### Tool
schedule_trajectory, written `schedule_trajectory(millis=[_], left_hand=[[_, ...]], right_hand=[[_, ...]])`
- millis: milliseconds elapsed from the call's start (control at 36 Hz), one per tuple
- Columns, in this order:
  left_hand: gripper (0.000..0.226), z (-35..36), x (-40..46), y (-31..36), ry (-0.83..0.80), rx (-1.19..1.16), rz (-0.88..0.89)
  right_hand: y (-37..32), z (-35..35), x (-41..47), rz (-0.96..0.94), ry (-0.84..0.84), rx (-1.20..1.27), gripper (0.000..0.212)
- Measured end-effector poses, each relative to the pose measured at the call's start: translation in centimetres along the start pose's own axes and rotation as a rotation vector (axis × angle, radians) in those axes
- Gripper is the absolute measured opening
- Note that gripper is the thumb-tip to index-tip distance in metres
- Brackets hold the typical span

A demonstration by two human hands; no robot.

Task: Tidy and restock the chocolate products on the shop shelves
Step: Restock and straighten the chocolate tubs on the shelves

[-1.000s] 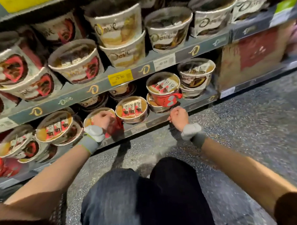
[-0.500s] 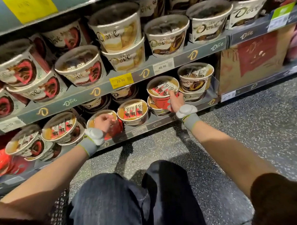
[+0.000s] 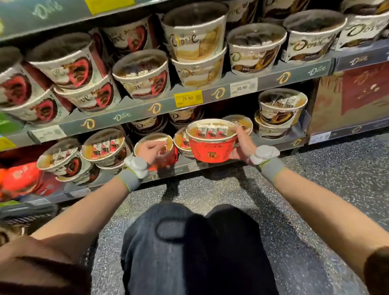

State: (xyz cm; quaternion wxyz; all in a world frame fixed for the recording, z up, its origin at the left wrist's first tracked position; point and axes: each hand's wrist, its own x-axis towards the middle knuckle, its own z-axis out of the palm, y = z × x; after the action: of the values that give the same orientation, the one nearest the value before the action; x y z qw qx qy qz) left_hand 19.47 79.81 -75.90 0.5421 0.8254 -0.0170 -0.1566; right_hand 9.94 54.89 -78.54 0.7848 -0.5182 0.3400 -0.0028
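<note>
I am holding the red tub point(image 3: 212, 150) with my right hand point(image 3: 242, 145), fingers curled round its right wall and rim, thumb side toward me; the tub is sitting just left of that palm, upright, its clear lid facing up, lifted in front of the lower shelf edge point(image 3: 275, 145) rather than resting on it. My left hand point(image 3: 150, 150) is gripping a second red-wrapped tub point(image 3: 165, 156), fingers wrapped over its near rim; that 1 looks to be standing on the shelf, though blur is making the contact hard to judge.

The relation I am watching: the held tub is lying between my 2 hands, nearer the right, and the gap it has to go into is directly behind it, beyond my right fingertips, in front of the back-row tubs point(image 3: 183, 118). Another tub point(image 3: 181, 140) is peeking out just behind its left side. Further right of my right hand, a stacked pair of brown tubs point(image 3: 280, 113) is sitting at the shelf end. Above both hands, price tags 29.90 point(image 3: 188, 98) and 48.90 point(image 3: 243, 87) are showing on the upper shelf rail.
</note>
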Motion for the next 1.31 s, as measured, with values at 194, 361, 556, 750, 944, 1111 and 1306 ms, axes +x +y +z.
schedule_trajectory(millis=[194,361,556,750,944,1111,1306], left_hand=[[0.035,-1.3,-1.3,-0.7,-0.006,-0.089,-0.034],[0.03,-2.5,-1.8,-3.2,-0.007,-0.187,-0.103],[0.015,-4.1,-0.5,-3.0,0.112,-0.374,-0.146],[0.035,-4.7,0.6,-2.4,0.143,-0.485,-0.116],[0.037,-5.5,1.7,-3.0,0.206,-0.524,-0.134],[0.057,-6.2,2.4,-2.2,0.233,-0.545,-0.132],[0.059,-5.8,2.8,-1.4,0.257,-0.474,-0.073]], right_hand=[[2.5,2.4,1.8,-0.013,-0.064,-0.286,0.071],[3.2,5.8,0.0,0.031,-0.148,-0.433,0.055],[3.3,9.7,3.3,-0.059,-0.23,-0.399,0.106],[2.0,12.0,4.1,-0.126,-0.193,-0.404,0.113],[1.3,14.2,3.0,-0.177,-0.248,-0.476,0.073],[2.6,15.4,6.7,-0.198,-0.33,-0.575,0.098],[2.4,17.1,7.2,-0.229,-0.242,-0.76,0.073]])
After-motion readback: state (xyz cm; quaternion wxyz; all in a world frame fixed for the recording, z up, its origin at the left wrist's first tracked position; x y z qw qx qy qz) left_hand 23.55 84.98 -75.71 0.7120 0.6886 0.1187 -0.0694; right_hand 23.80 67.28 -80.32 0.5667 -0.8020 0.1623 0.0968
